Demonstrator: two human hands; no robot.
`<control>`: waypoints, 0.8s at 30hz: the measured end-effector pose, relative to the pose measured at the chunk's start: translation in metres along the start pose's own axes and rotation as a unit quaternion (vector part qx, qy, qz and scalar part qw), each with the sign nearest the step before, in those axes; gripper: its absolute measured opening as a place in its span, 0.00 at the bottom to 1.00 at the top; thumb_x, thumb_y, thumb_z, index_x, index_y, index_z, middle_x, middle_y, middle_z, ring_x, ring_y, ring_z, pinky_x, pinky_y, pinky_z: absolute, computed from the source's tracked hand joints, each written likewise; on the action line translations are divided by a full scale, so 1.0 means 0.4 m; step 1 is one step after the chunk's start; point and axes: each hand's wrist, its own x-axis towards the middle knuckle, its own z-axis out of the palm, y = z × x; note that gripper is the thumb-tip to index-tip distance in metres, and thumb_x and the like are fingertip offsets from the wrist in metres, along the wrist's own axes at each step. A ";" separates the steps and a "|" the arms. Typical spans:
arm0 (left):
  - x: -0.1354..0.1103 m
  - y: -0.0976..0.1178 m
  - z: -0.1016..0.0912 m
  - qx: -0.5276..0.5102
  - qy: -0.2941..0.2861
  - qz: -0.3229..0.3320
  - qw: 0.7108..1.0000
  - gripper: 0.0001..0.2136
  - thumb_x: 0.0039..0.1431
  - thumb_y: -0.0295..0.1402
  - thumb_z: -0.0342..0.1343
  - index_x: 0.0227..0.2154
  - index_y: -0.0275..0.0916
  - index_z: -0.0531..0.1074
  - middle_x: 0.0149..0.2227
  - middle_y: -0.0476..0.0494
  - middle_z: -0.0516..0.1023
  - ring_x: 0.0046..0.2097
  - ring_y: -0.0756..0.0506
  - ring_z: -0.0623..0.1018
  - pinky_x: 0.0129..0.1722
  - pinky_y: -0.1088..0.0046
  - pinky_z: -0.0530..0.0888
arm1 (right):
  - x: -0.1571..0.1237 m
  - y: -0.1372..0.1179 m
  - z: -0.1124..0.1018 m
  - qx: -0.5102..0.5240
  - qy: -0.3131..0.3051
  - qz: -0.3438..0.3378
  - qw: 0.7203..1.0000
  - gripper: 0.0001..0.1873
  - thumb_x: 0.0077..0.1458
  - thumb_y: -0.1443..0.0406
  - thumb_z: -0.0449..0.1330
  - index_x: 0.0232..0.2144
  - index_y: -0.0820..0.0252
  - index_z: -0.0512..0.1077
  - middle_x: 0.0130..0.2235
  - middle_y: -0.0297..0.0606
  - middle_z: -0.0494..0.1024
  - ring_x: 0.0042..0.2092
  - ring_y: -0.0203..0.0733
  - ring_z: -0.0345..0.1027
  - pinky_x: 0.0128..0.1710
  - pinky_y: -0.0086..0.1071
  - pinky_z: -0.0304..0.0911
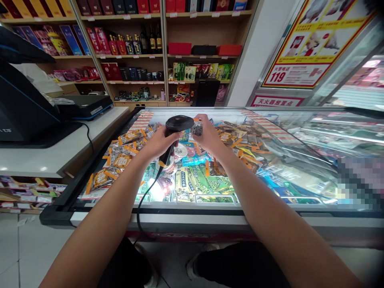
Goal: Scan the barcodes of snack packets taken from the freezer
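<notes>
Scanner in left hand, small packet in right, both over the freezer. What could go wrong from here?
1. The right hand pinches the small packet by fingertips alone; it may slip onto the freezer lid.
2. The cable from the barcode scanner in the left hand hangs over the freezer's front edge and could snag or tug the aim off.
3. Glare on the glass and the packet's small face may spoil a read.
</notes>
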 end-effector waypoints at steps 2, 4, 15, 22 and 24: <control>-0.002 -0.002 0.004 0.014 -0.017 -0.007 1.000 0.13 0.61 0.45 0.61 0.33 0.40 0.69 0.26 0.50 0.74 0.20 0.48 0.77 0.21 0.73 0.71 | 0.001 -0.001 -0.002 0.002 0.008 -0.012 1.000 0.32 0.58 0.69 0.63 0.61 0.50 0.58 0.61 0.51 0.72 0.62 0.59 0.68 0.56 0.51 0.67; -0.004 -0.002 0.008 0.026 -0.025 -0.014 0.999 0.13 0.62 0.44 0.60 0.34 0.40 0.69 0.26 0.50 0.74 0.20 0.48 0.76 0.21 0.72 0.71 | 0.001 -0.001 -0.001 0.002 0.013 -0.011 1.000 0.33 0.59 0.68 0.63 0.62 0.49 0.57 0.62 0.52 0.72 0.62 0.61 0.67 0.56 0.53 0.68; -0.009 0.014 0.007 -0.021 0.030 -0.014 0.999 0.11 0.57 0.42 0.61 0.32 0.40 0.68 0.25 0.50 0.74 0.19 0.48 0.75 0.19 0.72 0.70 | 0.014 0.005 -0.040 -0.044 0.056 0.014 0.997 0.29 0.58 0.71 0.59 0.61 0.55 0.64 0.55 0.50 0.74 0.52 0.56 0.71 0.53 0.49 0.68; -0.006 0.044 -0.050 -0.123 0.217 0.011 0.968 0.13 0.54 0.45 0.61 0.34 0.42 0.67 0.23 0.52 0.73 0.18 0.50 0.72 0.16 0.74 0.67 | 0.009 0.023 -0.164 -0.246 0.101 0.151 0.952 0.11 0.62 0.69 0.57 0.42 0.58 0.79 0.48 0.52 0.80 0.52 0.62 0.71 0.51 0.52 0.66; -0.007 0.054 -0.077 -0.137 0.246 0.010 0.960 0.15 0.55 0.47 0.61 0.35 0.43 0.67 0.23 0.52 0.73 0.18 0.50 0.72 0.17 0.73 0.67 | 0.005 0.016 -0.162 -0.225 0.060 0.181 0.955 0.08 0.63 0.65 0.60 0.38 0.58 0.80 0.41 0.52 0.81 0.47 0.62 0.73 0.50 0.53 0.67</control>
